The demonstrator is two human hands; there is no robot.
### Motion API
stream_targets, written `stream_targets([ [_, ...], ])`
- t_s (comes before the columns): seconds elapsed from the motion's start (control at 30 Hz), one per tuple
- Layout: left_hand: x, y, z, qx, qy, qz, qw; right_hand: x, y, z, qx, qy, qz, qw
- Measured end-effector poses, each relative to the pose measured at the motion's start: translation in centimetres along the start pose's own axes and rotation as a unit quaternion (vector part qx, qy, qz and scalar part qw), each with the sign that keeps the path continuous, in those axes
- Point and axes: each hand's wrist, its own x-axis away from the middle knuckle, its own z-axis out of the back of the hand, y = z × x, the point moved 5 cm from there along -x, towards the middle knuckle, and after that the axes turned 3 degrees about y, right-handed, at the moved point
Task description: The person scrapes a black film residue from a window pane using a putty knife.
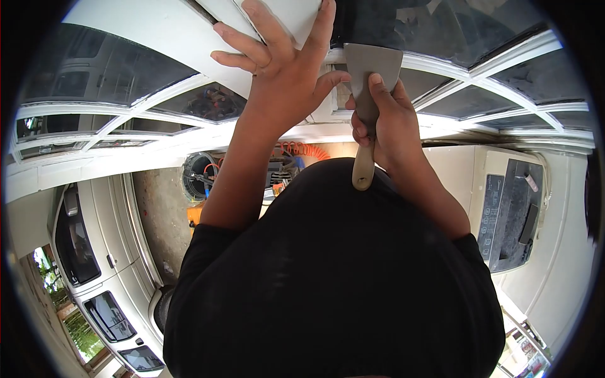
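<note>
A putty knife (377, 63) with a broad metal blade and a beige handle is gripped in my right hand (392, 116). Its blade points up toward a dark glass pane (441, 28), and its far edge lies at or near the pane's lower border; contact cannot be made out. The handle end hangs down in front of a black shirt. My left hand (280, 53) is open with fingers spread, over the white frame (170, 31) beside the blade, and holds nothing. Whether its palm presses on the frame is hidden.
White-framed glass panes (208, 101) run along both sides. A washing machine (498, 208) stands at right, with small items on its lid. At left are a parked light-coloured vehicle (104, 252), a dark bucket (200, 175) and a coiled orange hose (305, 150).
</note>
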Motion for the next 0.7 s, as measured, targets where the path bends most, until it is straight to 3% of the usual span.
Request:
stream_targets([
  [0.07, 0.2, 0.7, 0.4, -0.155, -0.011, 0.040, 0.987, 0.0, 0.1, 0.0, -0.005, -0.013, 0.014, 1.000],
  [0.2, 0.2, 0.4, 0.4, -0.166, 0.002, 0.051, 0.985, 0.0, 0.1, 0.0, -0.001, -0.007, -0.005, 1.000],
  [0.3, 0.2, -0.6, -0.4, -0.067, -0.048, 0.048, 0.995, 0.0, 0.1, 0.1, -0.004, -0.007, -0.002, 1.000],
  [0.4, 0.5, -0.8, -0.7, -0.023, 0.020, -0.011, 0.999, 0.0, 0.0, 0.1, -0.010, -0.009, 0.016, 1.000],
  [0.47, 0.4, 0.1, 0.0, -0.187, 0.000, 0.069, 0.980, 0.1, 0.3, 0.2, -0.010, -0.001, -0.005, 1.000],
  [0.6, 0.4, 0.0, -0.2, -0.228, -0.019, 0.086, 0.970, 0.1, 0.0, 0.3, -0.004, -0.005, -0.009, 1.000],
  [0.7, 0.4, 0.1, -0.1, -0.172, 0.013, 0.070, 0.983, 0.2, -0.3, 0.2, -0.007, 0.000, 0.007, 1.000],
])
